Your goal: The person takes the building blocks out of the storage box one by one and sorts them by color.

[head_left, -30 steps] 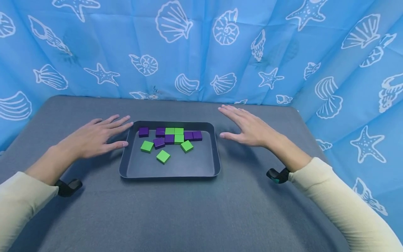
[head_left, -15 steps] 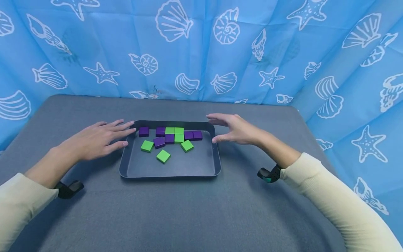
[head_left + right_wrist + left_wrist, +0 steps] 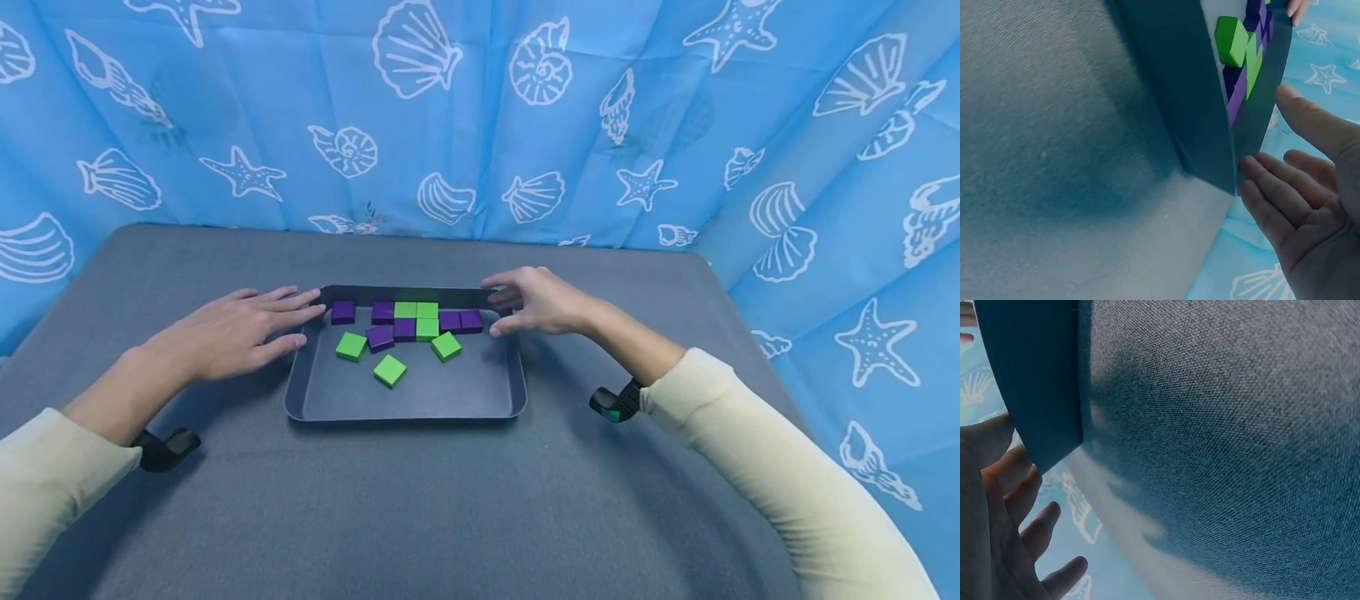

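A dark grey tray (image 3: 457,408) lies on the table in the head view. Several purple and green square blocks are inside it, mostly grouped towards its back. My left hand (image 3: 236,333), fingers spread and straight, reaches over the tray's left rim near the back corner. At the back right corner is my right hand (image 3: 543,302), its fingers gently bent above the rim and thumb apart, holding nothing. In the right wrist view, fingertips (image 3: 1250,165) come close to the tray's corner; whether they touch is unclear. A green block (image 3: 1232,40) shows past the wall there.
Grey cloth covers the table (image 3: 420,508) around the tray. Behind it and to the right hangs a blue curtain (image 3: 480,125) printed with white shells and starfish. Each wrist wears a black band (image 3: 618,402).
My right hand has moved left from beside the tray to its back right corner, its fingers bending more. My left hand has edged slightly right over the rim. The blocks stay put.
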{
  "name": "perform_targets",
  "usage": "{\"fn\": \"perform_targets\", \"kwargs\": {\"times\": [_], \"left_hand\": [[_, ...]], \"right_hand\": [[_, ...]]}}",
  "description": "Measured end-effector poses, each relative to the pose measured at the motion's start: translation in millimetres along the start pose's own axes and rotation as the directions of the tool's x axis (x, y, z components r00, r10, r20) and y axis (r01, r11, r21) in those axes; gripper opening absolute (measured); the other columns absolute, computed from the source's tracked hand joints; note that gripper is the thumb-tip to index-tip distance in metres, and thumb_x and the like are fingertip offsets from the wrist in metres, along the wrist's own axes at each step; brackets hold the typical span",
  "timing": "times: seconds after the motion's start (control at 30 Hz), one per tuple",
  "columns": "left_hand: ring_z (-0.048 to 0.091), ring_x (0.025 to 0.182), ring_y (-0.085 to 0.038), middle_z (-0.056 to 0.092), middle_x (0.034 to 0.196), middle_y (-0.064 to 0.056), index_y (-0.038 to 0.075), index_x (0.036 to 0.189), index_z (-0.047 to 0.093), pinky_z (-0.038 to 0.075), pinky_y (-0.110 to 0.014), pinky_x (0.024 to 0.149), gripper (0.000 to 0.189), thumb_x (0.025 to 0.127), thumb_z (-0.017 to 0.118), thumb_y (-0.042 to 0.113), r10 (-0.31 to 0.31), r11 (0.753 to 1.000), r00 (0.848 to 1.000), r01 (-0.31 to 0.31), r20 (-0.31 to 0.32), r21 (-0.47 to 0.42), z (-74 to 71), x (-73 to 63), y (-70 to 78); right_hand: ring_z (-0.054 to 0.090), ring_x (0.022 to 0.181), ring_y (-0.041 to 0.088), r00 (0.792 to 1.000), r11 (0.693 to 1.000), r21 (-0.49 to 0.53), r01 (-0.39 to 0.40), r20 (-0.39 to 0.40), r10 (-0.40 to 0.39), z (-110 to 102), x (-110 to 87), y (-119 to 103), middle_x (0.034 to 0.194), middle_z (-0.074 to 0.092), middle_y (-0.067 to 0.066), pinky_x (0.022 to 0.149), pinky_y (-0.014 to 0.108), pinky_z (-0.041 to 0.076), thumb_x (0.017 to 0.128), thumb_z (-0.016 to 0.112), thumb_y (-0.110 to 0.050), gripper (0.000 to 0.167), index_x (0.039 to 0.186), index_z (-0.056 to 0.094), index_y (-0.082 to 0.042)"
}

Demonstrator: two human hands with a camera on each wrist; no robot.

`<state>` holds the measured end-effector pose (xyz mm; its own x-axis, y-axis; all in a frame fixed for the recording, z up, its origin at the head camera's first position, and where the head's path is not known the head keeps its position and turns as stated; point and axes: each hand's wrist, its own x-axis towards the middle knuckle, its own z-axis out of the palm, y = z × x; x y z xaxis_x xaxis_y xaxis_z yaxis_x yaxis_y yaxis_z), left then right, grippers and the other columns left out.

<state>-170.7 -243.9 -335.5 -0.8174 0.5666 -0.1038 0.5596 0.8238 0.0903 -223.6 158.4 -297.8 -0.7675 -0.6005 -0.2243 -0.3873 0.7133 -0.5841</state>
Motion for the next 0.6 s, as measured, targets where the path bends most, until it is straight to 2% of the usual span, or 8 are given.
{"fn": "perform_targets", "kwargs": {"times": [0.4, 0.6], "left_hand": [[0.032, 0.142, -0.045, 0.033, 0.159, -0.016, 0.012, 0.152, 0.041, 0.026, -0.07, 0.109, 0.057, 0.104, 0.047, 0.041, 0.006, 1.0, 1.0, -0.006, 0.013, 0.012, 0.2, 0.0, -1.2], [0.034, 0.142, -0.044, 0.032, 0.159, -0.016, 0.012, 0.153, 0.04, 0.026, -0.07, 0.109, 0.057, 0.104, 0.046, 0.042, 0.006, 1.0, 1.0, -0.006, 0.014, 0.012, 0.5, 0.9, -0.6]], "right_hand": [[0.062, 0.121, 0.03, 0.999, 0.998, -0.061, -0.002, 0.054, 0.005, 3, 18.5, -13, 0.134, 0.06, 0.022, 0.099, 0.039, 0.051, 0.084, 0.081, -0.013, 0.069, 0.144, 0.049, -0.001], [0.062, 0.121, 0.029, 0.996, 0.998, -0.063, -0.006, 0.091, 0.012, 3, 27.8, -11, 0.135, 0.06, 0.019, 0.1, 0.039, 0.051, 0.083, 0.08, -0.007, 0.063, 0.14, 0.054, 0.0]]}}
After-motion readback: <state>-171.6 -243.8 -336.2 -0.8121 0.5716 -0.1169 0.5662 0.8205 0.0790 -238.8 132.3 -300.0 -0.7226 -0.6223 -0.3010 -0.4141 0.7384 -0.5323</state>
